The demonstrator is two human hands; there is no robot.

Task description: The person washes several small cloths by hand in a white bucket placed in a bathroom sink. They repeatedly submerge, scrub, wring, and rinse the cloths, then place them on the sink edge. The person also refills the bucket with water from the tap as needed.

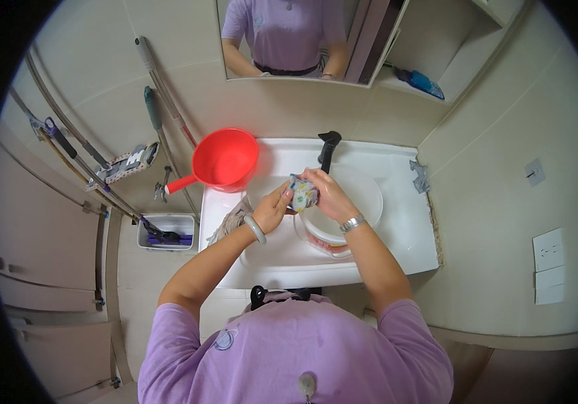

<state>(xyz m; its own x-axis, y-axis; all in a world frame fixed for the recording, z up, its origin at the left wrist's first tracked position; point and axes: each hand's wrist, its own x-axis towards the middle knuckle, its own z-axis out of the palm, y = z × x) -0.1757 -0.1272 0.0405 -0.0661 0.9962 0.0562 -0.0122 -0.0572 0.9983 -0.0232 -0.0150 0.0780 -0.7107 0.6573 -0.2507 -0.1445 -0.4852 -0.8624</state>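
Observation:
Between my two hands is a small bunched cloth, white with coloured patterns. My left hand, with a pale bangle at the wrist, grips its left side. On the other side my right hand is closed around the cloth's edge; a metal watch is on that wrist. Below and to the right stands a round white bucket in the white sink. A black faucet rises behind my right hand. Beside my left hand, a grey-beige cloth hangs over the basin's left edge.
A red dipper sits on the sink's back left corner. Mops and poles lean at the left wall, above a white mop bucket. A grey rag lies at the right rim. A mirror hangs over the sink.

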